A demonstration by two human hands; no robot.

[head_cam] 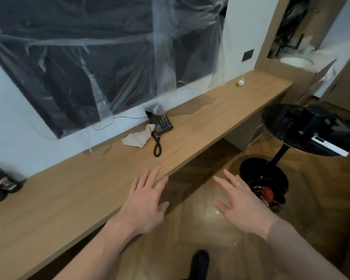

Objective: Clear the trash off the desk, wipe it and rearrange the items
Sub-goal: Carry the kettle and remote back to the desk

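Both my hands empty, fingers spread flat: left grip (144,201) over the bench (55,201) edge, right grip (242,205) out over the floor. Looks like trash is mostly gone; bin (268,196) by the round table holds some. Rag (136,138) lies crumpled mid-bench, touching the phone (162,123), long axis approx. along the bench, thin end toward phone. Wet patches beyond it, so wiping seems begun. Left: finish wipe, rearrange phone, jar (241,81), dark items (0,185) at far left.
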